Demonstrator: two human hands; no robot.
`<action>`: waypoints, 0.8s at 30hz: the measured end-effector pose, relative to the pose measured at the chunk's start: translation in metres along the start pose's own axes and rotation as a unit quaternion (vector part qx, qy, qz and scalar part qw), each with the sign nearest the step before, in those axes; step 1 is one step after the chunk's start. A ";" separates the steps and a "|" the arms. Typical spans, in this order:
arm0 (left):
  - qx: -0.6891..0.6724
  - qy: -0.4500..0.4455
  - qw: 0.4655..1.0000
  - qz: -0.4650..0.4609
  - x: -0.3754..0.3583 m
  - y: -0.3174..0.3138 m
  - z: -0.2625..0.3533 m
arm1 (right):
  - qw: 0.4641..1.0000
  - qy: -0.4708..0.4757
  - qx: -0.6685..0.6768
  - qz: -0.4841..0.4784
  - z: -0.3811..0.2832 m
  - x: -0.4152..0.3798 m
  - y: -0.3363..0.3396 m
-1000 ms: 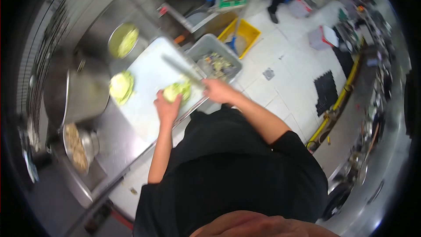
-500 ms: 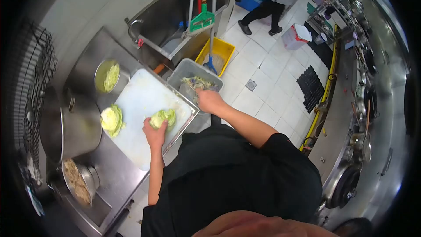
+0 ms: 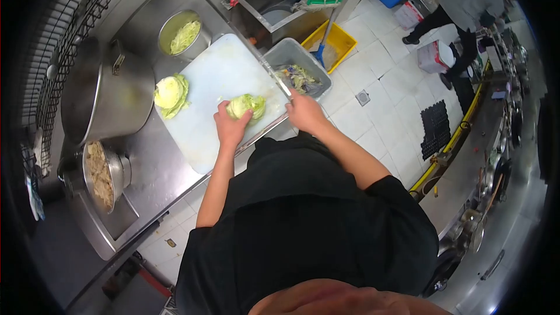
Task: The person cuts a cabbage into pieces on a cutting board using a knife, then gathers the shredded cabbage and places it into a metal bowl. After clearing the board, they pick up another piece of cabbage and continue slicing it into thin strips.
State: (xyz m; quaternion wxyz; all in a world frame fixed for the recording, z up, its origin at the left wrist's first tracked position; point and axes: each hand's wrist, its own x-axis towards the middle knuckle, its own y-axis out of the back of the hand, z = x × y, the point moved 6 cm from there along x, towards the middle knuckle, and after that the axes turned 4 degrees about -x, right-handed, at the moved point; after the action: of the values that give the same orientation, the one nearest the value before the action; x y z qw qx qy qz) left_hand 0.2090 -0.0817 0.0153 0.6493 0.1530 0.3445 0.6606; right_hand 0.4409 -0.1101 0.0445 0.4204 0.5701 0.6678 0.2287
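My left hand [image 3: 231, 125] is closed around a cut piece of pale green cabbage [image 3: 246, 107], near the front edge of a white cutting board [image 3: 216, 76]. My right hand [image 3: 305, 112] is closed on the handle of a knife [image 3: 282, 81]. Its blade shows nearly edge-on, along the board's right side by the grey bin. A second cabbage piece [image 3: 171, 94] rests at the board's left edge. Shredded cabbage lies in a metal bowl [image 3: 205, 39] behind the board.
A grey bin [image 3: 279, 52] with scraps stands right of the counter, beside a yellow bucket [image 3: 350, 44]. Left are a large steel pot [image 3: 131, 102] and a metal bowl of brownish food [image 3: 121, 175]. A sink [image 3: 280, 23] stands behind. A person [image 3: 469, 0] is at the far right.
My right hand has drawn the knife back from over the bin to the board's edge. My left hand still grips the cabbage. The view has shifted, and the other person has moved right.
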 end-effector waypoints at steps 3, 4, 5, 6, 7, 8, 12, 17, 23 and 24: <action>-0.007 0.005 1.000 -0.010 0.002 0.003 0.001 | 0.996 -0.016 0.066 0.056 0.029 0.004 0.010; -0.018 0.004 1.000 -0.015 0.004 0.002 -0.001 | 0.989 -0.023 0.138 0.040 0.037 0.004 0.012; -0.028 0.002 0.999 -0.022 0.005 0.001 -0.002 | 0.977 -0.032 0.209 0.025 0.043 0.003 0.013; -0.029 0.003 0.999 -0.020 0.007 0.000 -0.007 | 0.977 -0.031 0.209 0.024 0.045 0.001 0.017; -0.042 -0.001 0.999 -0.027 0.010 -0.001 -0.011 | 0.965 -0.047 0.257 -0.040 0.046 -0.002 0.016; -0.055 -0.006 0.998 -0.035 0.013 -0.003 -0.015 | 0.945 -0.063 0.303 -0.103 0.047 -0.005 0.012; -0.053 -0.011 0.998 -0.045 0.014 -0.001 -0.013 | 0.951 -0.054 0.286 -0.109 0.059 -0.012 0.000; -0.029 -0.005 0.999 -0.046 0.010 0.000 -0.007 | 0.966 -0.046 0.230 -0.111 0.062 -0.021 0.001; -0.010 0.003 0.999 -0.043 0.007 0.003 -0.003 | 0.985 -0.007 0.169 -0.028 0.083 -0.016 -0.010; -0.011 0.004 0.999 -0.043 0.007 0.004 -0.003 | 0.985 -0.007 0.168 -0.029 0.080 -0.017 -0.003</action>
State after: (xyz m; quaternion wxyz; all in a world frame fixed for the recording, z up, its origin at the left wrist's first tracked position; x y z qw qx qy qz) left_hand 0.2038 -0.0751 0.0139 0.6772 0.1286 0.3462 0.6364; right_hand 0.5047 -0.1407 0.0037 0.3294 0.6147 0.7101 0.0971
